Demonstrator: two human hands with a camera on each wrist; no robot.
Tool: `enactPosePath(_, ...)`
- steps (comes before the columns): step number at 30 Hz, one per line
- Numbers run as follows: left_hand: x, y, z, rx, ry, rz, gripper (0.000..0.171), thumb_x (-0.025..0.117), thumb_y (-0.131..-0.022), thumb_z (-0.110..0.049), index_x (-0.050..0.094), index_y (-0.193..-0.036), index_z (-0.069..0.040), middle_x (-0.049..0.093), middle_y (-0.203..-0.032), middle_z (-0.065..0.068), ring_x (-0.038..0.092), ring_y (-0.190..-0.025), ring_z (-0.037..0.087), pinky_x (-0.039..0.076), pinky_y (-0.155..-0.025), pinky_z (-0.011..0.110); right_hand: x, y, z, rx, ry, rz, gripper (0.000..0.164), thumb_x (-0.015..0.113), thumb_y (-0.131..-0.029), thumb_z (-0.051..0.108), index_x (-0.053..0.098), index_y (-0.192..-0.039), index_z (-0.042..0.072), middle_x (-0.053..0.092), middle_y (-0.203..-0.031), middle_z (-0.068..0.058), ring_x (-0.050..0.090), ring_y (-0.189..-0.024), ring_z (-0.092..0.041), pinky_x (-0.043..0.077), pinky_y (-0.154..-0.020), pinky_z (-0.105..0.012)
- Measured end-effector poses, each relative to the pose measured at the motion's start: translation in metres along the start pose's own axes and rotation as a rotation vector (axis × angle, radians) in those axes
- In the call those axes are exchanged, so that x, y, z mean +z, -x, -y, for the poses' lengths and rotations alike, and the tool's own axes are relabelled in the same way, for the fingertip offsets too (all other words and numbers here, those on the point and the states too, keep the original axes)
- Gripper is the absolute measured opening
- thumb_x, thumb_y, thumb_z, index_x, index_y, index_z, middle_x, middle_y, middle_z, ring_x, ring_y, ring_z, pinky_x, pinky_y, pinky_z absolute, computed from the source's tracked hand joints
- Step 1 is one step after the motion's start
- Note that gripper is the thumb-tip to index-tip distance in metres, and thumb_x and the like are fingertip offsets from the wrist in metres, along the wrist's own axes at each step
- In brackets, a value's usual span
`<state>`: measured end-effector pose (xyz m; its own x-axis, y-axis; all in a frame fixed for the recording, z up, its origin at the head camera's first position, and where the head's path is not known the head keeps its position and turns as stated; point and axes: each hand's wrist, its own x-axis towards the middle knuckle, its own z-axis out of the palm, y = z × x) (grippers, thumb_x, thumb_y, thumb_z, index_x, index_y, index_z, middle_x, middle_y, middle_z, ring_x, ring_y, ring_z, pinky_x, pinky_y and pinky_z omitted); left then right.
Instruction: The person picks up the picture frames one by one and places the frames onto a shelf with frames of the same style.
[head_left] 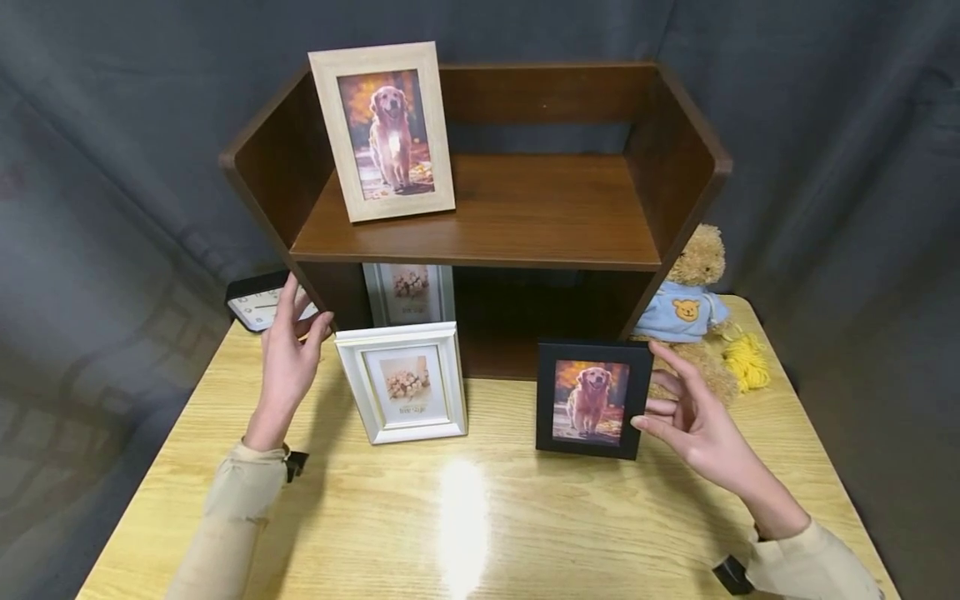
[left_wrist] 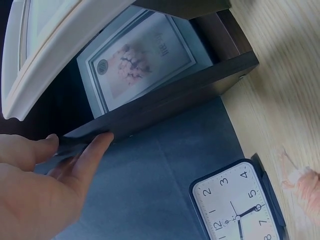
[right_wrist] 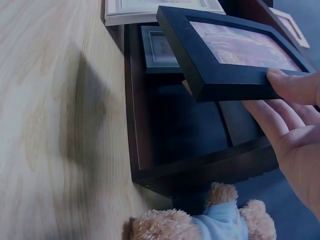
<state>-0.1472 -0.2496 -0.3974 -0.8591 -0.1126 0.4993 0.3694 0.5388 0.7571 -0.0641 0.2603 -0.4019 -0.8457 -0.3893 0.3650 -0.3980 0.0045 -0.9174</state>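
My right hand [head_left: 697, 433] holds a black picture frame [head_left: 547, 400] by its right edge, thumb on the front and fingers behind. The frame has a dog photo in it and hangs above the wooden table, as the right wrist view shows. With my left hand [head_left: 288, 358] I grip the front edge of the dark brown shelf's [head_left: 555, 208] left side panel, thumb and fingers on opposite faces. Just right of that hand, a white picture frame [head_left: 457, 400] with a flower print stands in front of the shelf.
A beige frame [head_left: 393, 208] leans on the upper shelf board, and a grey-green frame [head_left: 378, 296] stands in the lower compartment. A clock [head_left: 258, 312] is left of the shelf. To the right are a teddy bear [head_left: 697, 258] and yellow yarn [head_left: 746, 362]. Dark curtains hang behind.
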Motion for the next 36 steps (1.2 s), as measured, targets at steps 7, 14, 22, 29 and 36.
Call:
enactPosePath(7, 0.000, 0.001, 0.001, 0.028, -0.009, -0.006, 0.078, 0.061, -0.103, 0.013, 0.034, -0.170, -0.017, 0.060, -0.146, 0.030, 0.070, -0.110, 0.054, 0.050, -0.082, 0.003, 0.001, -0.003, 0.008, 0.015, 0.004, -0.018, 0.114, 0.057, -0.079, -0.044, 0.022, -0.171, 0.011, 0.061, -0.141, 0.003, 0.072, -0.116, -0.010, 0.061, -0.089, -0.025)
enactPosePath(14, 0.002, 0.001, 0.000, 0.037, -0.032, -0.008, 0.076, 0.061, -0.103, 0.012, 0.036, -0.169, -0.016, 0.059, -0.150, 0.024, 0.068, -0.118, 0.051, 0.050, -0.085, 0.003, 0.001, -0.006, 0.018, -0.004, -0.002, -0.007, 0.114, 0.057, -0.078, -0.045, 0.021, -0.171, 0.011, 0.061, -0.140, 0.001, 0.072, -0.116, -0.011, 0.061, -0.089, -0.025)
enactPosePath(22, 0.003, 0.001, 0.001, 0.040, -0.027, -0.017, 0.076, 0.061, -0.102, 0.014, 0.036, -0.168, -0.015, 0.061, -0.145, 0.029, 0.069, -0.112, 0.054, 0.050, -0.082, 0.002, -0.003, -0.014, 0.029, -0.068, -0.036, 0.024, 0.106, 0.064, -0.086, -0.034, 0.019, -0.172, 0.009, 0.060, -0.143, -0.003, 0.072, -0.119, -0.014, 0.060, -0.092, -0.026)
enactPosePath(29, 0.002, 0.001, 0.002, 0.044, -0.051, -0.015, 0.077, 0.062, -0.103, 0.012, 0.034, -0.169, -0.017, 0.060, -0.148, 0.028, 0.070, -0.113, 0.052, 0.049, -0.084, 0.003, -0.001, -0.022, 0.037, -0.096, -0.036, 0.011, 0.115, 0.059, -0.078, -0.044, 0.018, -0.171, 0.008, 0.061, -0.143, -0.005, 0.072, -0.119, -0.015, 0.060, -0.092, -0.028)
enactPosePath(36, 0.002, 0.001, 0.002, 0.040, -0.046, -0.022, 0.078, 0.061, -0.102, 0.013, 0.034, -0.169, -0.016, 0.061, -0.144, 0.031, 0.070, -0.111, 0.053, 0.049, -0.083, 0.003, 0.000, -0.032, 0.045, -0.105, -0.048, 0.006, 0.117, 0.055, -0.074, -0.047, 0.020, -0.171, 0.008, 0.061, -0.144, -0.006, 0.072, -0.119, -0.016, 0.061, -0.090, -0.028)
